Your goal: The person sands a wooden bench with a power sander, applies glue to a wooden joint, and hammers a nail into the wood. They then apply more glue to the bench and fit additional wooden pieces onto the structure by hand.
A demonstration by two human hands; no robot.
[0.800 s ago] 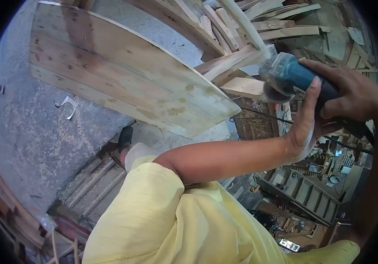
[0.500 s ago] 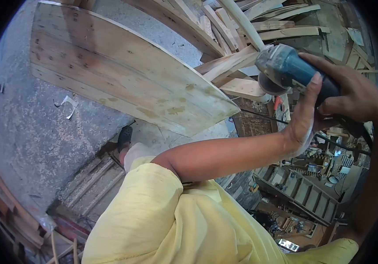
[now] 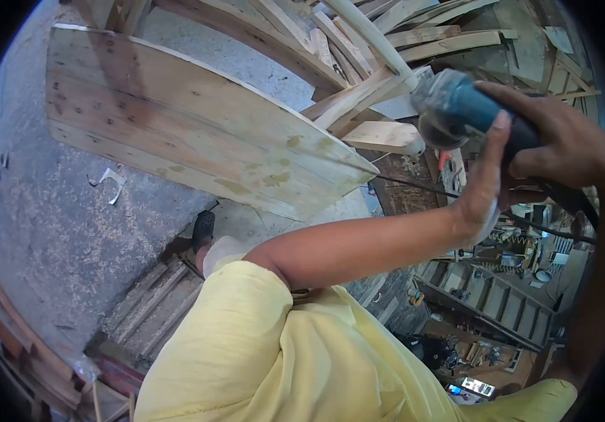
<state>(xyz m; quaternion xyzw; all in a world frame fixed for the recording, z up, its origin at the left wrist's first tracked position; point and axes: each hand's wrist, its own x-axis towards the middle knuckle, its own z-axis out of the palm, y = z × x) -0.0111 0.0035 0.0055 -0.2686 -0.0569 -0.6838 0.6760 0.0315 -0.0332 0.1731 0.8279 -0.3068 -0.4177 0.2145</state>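
Holding the angle grinder (image 3: 477, 107) at upper right in the two-handed grip of right hand (image 3: 568, 149) and left hand (image 3: 480, 195), likely for steadiness.

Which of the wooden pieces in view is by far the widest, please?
The broad panel left of the power tool, with dark spots and yellowish blotches; the loose wood heaped beyond it is all narrow pieces.

A woodworking workshop, with stacked lumber (image 3: 450, 43) and scattered sawdust (image 3: 105, 225).

Two hands (image 3: 570, 144), one grinder (image 3: 468, 105) (just one), one wooden panel (image 3: 197, 119)
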